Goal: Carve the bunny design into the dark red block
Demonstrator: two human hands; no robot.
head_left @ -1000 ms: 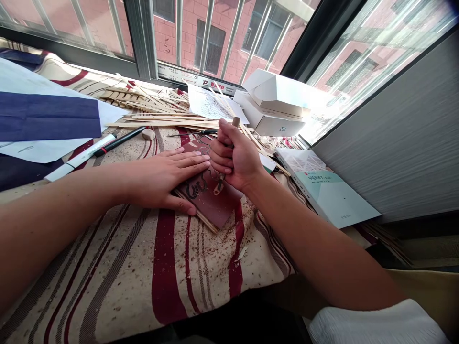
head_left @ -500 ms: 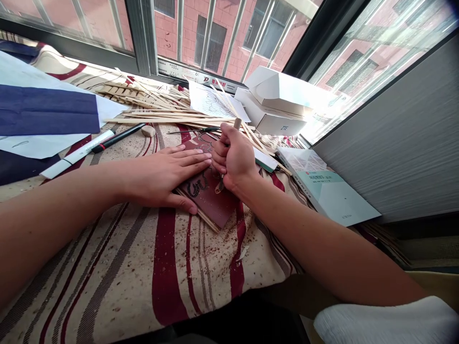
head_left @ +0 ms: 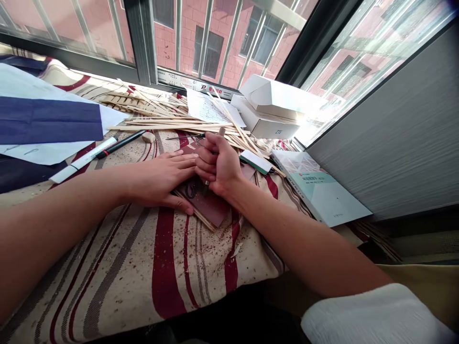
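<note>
A reddish-brown carving board (head_left: 215, 208) with dark cut lines lies on the striped cloth, small shavings scattered around it. My left hand (head_left: 158, 179) rests flat on the board's left side, fingers stretched out and thumb along the near edge. In a fist over the board, my right hand (head_left: 218, 162) grips a carving tool (head_left: 222, 131). The end of its handle sticks out above the fist, and a little of the shank shows below; the tip is hard to make out. Part of the carved design is hidden under both hands.
Behind the board lie many thin wooden strips (head_left: 161, 122), a line drawing (head_left: 211, 110) and a white box (head_left: 265, 124). A book (head_left: 322, 186) is at the right. Two markers (head_left: 86, 160) and blue-and-white paper (head_left: 46, 119) lie to the left. The cloth's front edge hangs down.
My right fist has shifted left and closer to my left hand, with the tool's lower end now mostly hidden. My left hand stays flat on the board. The view has shifted slightly.
</note>
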